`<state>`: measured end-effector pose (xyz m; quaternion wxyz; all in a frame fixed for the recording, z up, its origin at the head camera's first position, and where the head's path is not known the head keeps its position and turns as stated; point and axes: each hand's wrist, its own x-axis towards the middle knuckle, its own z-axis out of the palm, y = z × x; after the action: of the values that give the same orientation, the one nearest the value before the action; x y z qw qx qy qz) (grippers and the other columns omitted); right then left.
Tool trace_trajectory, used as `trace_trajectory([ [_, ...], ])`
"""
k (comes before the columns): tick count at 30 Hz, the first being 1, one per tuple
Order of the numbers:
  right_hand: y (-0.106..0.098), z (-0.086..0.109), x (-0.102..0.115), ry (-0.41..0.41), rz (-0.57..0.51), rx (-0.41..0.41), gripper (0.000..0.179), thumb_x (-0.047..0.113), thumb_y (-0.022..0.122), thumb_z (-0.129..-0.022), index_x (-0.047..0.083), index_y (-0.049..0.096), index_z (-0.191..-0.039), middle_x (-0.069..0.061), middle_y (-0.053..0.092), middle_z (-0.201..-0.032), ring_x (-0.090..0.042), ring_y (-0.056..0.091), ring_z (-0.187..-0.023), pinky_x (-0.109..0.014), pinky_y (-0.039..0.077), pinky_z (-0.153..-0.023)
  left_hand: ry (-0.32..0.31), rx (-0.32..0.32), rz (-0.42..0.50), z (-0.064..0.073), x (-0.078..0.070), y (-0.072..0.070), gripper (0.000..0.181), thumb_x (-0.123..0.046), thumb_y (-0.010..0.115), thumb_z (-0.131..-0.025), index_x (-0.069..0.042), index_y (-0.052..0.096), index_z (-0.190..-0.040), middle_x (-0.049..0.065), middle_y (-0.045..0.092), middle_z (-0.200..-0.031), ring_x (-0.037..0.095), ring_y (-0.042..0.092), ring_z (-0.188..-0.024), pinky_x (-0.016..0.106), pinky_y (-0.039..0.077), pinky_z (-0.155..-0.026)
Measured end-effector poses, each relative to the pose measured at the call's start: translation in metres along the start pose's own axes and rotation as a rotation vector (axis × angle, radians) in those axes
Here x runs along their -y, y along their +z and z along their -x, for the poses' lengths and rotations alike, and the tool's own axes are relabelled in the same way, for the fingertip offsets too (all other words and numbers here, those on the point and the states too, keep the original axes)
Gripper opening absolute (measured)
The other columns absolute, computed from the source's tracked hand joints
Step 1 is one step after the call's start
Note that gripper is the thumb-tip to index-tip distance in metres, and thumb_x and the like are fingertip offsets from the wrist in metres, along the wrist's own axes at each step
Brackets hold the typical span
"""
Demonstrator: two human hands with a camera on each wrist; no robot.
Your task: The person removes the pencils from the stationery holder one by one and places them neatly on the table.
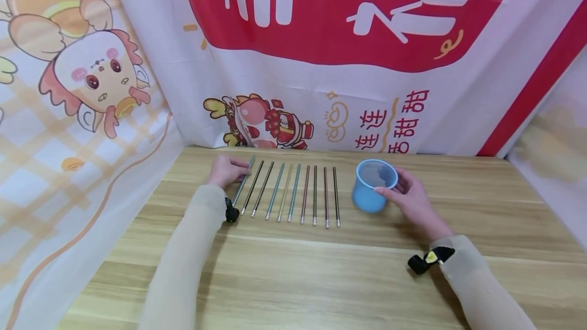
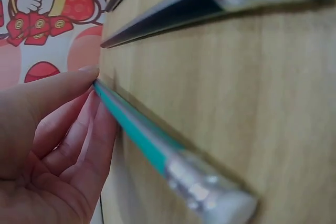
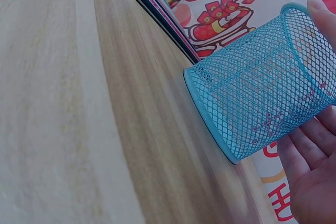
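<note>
Ten or so pencils lie side by side in a row on the wooden table, eraser ends towards me. At the row's left end, my left hand [image 1: 228,170] pinches a teal pencil [image 2: 142,135] near its far tip between thumb and fingers. Beside that one lies a black pencil [image 2: 168,22]. My right hand [image 1: 415,200] holds a light blue mesh pencil cup [image 1: 369,190], thumb at the rim and fingers round the far side. In the right wrist view the mesh cup [image 3: 252,82] shows no pencils inside, and its base is close to the table.
The wooden table [image 1: 293,279] reaches back to a white and red printed cloth [image 1: 321,55] hanging behind it. Another patterned cloth [image 1: 55,167] hangs along the left side. More pencils [image 1: 315,195] fill the space between the two hands.
</note>
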<state>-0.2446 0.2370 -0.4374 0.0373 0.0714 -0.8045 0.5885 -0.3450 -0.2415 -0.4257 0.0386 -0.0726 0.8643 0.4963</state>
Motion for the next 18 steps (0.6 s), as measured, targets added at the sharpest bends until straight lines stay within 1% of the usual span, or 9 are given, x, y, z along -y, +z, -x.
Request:
trace_trajectory([
  [4,-0.0009,0.001,-0.0006,0.01,0.005,0.004,0.069,0.022,0.077,-0.094,-0.002,0.042,-0.149,-0.022,0.05,-0.146,-0.034,0.047,-0.136,-0.015,0.044,-0.101,-0.031,0.011,-0.011,0.0007,-0.0005,0.002,0.028,-0.001,0.08,-0.086,0.004,0.074,-0.114,0.019,0.075,-0.1,0.016,0.072,-0.074,0.026,0.062,-0.069],
  [10,-0.0007,0.0019,-0.0004,0.02,-0.004,0.007,0.07,0.021,0.078,-0.094,-0.001,0.042,-0.149,-0.021,0.049,-0.147,-0.034,0.047,-0.136,-0.019,0.044,-0.104,-0.07,0.023,-0.016,-0.0007,0.0,0.003,0.027,-0.001,0.08,-0.087,0.002,0.075,-0.113,0.019,0.074,-0.104,0.017,0.072,-0.078,0.027,0.062,-0.073],
  [13,-0.0015,0.0013,-0.0001,0.028,0.006,0.006,0.07,0.024,0.077,-0.094,0.0,0.041,-0.15,-0.021,0.049,-0.147,-0.034,0.047,-0.136,-0.023,0.044,-0.107,-0.067,0.021,-0.012,-0.0016,0.0005,0.0029,0.028,-0.002,0.081,-0.087,0.002,0.075,-0.113,0.018,0.074,-0.104,0.018,0.072,-0.079,0.028,0.062,-0.074],
  [15,-0.002,0.0011,0.0001,0.032,0.009,0.006,0.07,0.024,0.077,-0.094,0.0,0.041,-0.15,-0.021,0.049,-0.148,-0.033,0.046,-0.136,-0.027,0.043,-0.109,-0.053,0.029,-0.013,-0.0017,0.0016,0.002,0.03,-0.004,0.081,-0.087,0.003,0.073,-0.115,0.018,0.074,-0.103,0.018,0.072,-0.08,0.028,0.062,-0.074],
  [18,-0.0022,0.0001,-0.0002,0.034,0.012,0.007,0.07,0.024,0.077,-0.094,0.001,0.041,-0.15,-0.02,0.048,-0.148,-0.033,0.046,-0.137,-0.032,0.042,-0.111,-0.024,0.031,-0.034,-0.0013,0.0031,-0.0035,0.036,-0.011,0.082,-0.088,0.004,0.071,-0.119,0.018,0.073,-0.103,0.02,0.072,-0.081,0.028,0.062,-0.072],
])
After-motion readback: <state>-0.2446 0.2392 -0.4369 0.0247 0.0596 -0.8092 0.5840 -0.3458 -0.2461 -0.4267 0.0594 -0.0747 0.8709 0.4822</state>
